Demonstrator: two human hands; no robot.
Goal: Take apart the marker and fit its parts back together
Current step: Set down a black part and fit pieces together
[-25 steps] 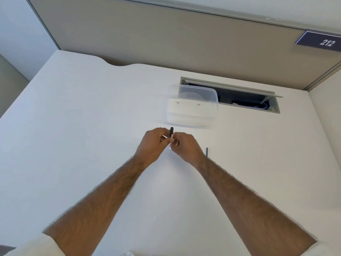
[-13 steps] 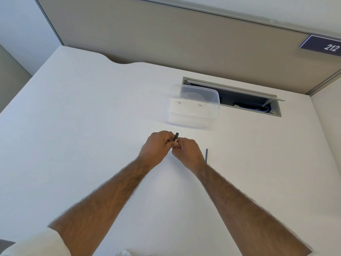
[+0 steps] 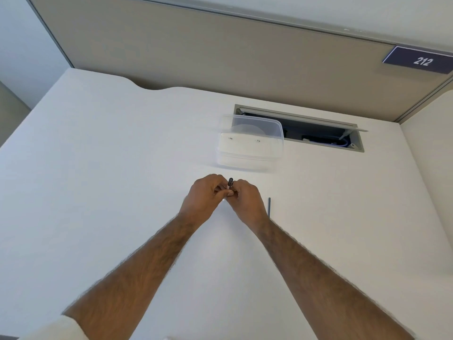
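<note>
My left hand (image 3: 204, 195) and my right hand (image 3: 246, 201) meet over the middle of the white desk, fingers closed together around a small marker (image 3: 230, 182). Only its dark end sticks up between my fingertips, and a bit of white barrel shows below; the rest is hidden by my fingers. A thin dark rod-like marker part (image 3: 269, 206) lies on the desk just right of my right hand, pointing away from me.
A clear plastic container (image 3: 250, 146) stands behind my hands. Behind it is an open cable slot (image 3: 318, 133) in the white desk (image 3: 110, 180). A beige partition (image 3: 196, 52) with a "212" sign (image 3: 420, 60) closes the far side.
The dark end of the marker has tilted a little between my fingers, and my hands have stayed pressed together. The thin rod has not moved.
</note>
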